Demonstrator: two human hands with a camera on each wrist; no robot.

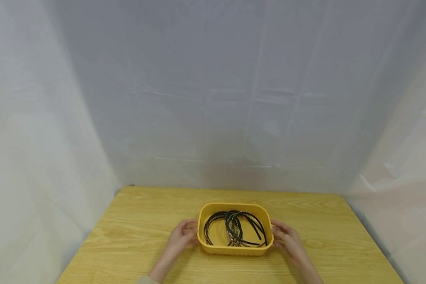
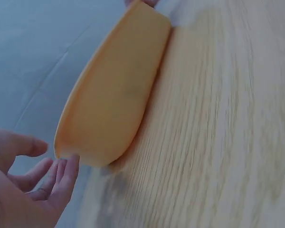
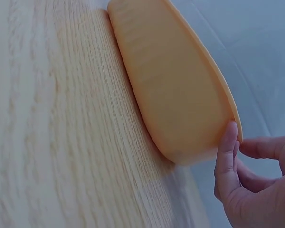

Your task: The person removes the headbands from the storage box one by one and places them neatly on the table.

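Nearest the camera, two forearms reach in from the bottom edge of the head view onto a wooden table. The left hand lies at the left end of a yellow tray, fingers gently bent; in the left wrist view its fingertips sit at the tray's corner, touching or just short of it (the frame does not settle which), and they wrap around nothing. The right hand mirrors it at the right end. In the right wrist view one straight finger rests against the tray's outer wall just under the rim, the other fingers loosely curled behind it, gripping nothing.

The tray stands flat on the table, near its front edge and about midway across, between the two hands. Inside it lie several thin black headbands, overlapping in a loose heap, their arcs leaning toward the far wall.

Beyond the tray the table runs back to a pale creased backdrop that hangs behind and folds round both sides.
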